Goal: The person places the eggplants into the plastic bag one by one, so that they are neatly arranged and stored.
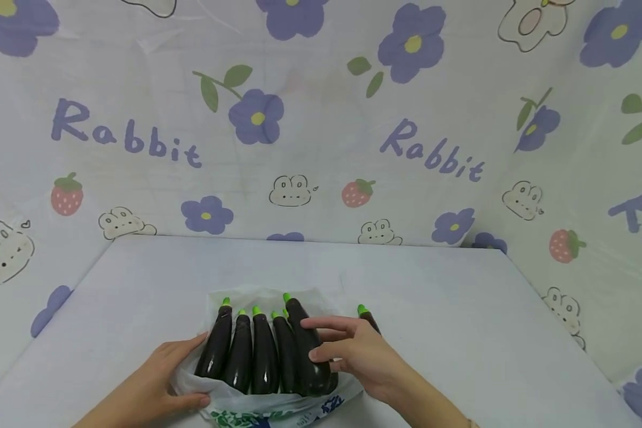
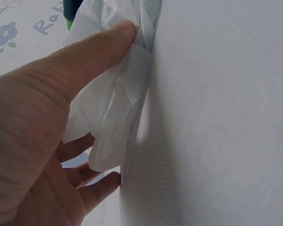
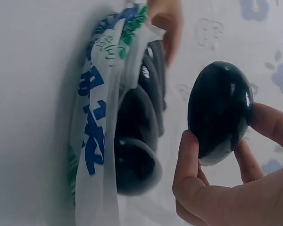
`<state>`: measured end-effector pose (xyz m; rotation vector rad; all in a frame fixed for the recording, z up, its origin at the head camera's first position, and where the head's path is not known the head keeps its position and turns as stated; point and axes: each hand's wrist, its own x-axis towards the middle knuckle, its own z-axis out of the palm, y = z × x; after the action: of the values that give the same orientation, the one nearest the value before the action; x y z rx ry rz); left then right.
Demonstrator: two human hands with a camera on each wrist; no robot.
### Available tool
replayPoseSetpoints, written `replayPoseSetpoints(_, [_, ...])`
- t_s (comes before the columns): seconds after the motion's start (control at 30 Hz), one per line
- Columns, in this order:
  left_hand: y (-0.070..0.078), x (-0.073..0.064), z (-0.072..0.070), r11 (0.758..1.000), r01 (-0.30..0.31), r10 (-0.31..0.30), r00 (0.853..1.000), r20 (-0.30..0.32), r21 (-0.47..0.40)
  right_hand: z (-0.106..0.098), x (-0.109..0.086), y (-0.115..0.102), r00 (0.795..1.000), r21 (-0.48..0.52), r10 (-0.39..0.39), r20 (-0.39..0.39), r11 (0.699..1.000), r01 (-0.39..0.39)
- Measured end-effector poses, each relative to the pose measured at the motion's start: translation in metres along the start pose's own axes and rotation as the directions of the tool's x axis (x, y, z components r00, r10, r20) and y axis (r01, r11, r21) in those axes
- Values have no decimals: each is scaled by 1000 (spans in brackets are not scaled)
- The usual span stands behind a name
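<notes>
A white plastic bag [image 1: 267, 410] with green and blue print lies on the table with several dark eggplants [image 1: 264, 356] in a row in its open mouth, green stem ends pointing away. My left hand [image 1: 157, 380] grips the bag's left side; in the left wrist view its thumb [image 2: 101, 49] presses the crumpled plastic [image 2: 115, 103], with fingers behind. My right hand [image 1: 364, 356] holds an eggplant [image 1: 305, 351] between thumb and fingers over the right end of the row. The right wrist view shows this eggplant's rounded end [image 3: 220, 113] raised apart from the others.
Another eggplant [image 1: 371, 318] lies right of the bag, partly hidden behind my right hand. The white table [image 1: 433, 297] extends to a hanging cloth [image 1: 321, 148] printed with flowers, rabbits and strawberries at the back and sides.
</notes>
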<state>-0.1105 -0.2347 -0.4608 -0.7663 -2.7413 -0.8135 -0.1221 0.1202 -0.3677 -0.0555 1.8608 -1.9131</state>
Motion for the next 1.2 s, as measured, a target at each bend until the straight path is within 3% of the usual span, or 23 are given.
replayPoseSetpoints(0.1, [-1,1,0,1000,-8,8,1000,-5,1,12,14,-1,1000,-43,16,-5,999,-16])
replayPoseSetpoints(0.27, [1,3,-3,998,58,-56,996,64,-31,30,32,-5,999,-55,32,2,998,-32])
replayPoseSetpoints(0.57, [1,3,-6,995,95,-91,991,99,-37,60,47,1,1000,-98,17,-6,995,-17])
replayPoseSetpoints(0.83, [0,4,-7,983,147,-130,979,160,-105,68,51,4,999,-164,10,-35,986,-15])
replayPoseSetpoints(1.2, [1,5,-5,987,136,-120,977,175,-86,68,52,8,1000,-191,-23,-20,981,19])
